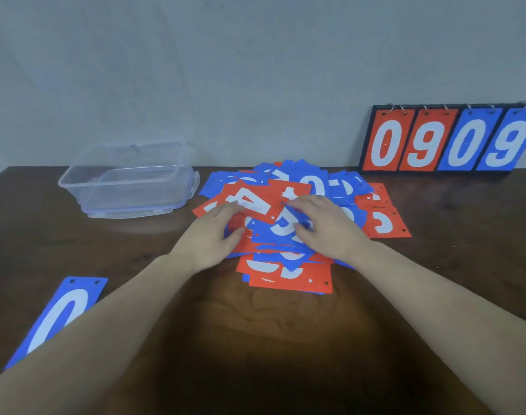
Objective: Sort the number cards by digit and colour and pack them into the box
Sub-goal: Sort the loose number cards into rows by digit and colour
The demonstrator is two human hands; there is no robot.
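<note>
On the desk (285, 339) the mixed card pile (294, 223) lies dead ahead of you, with the clear box (130, 187) well apart to its left, nearer your left hand (217, 235). That hand pinches the red 4 card (255, 202), whose long axis runs left to right; your right hand (321, 226) rests flat, fingers relaxed, on blue cards.

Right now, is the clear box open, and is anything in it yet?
Open and empty: the clear box has no lid on top and its see-through walls show no cards inside.
</note>
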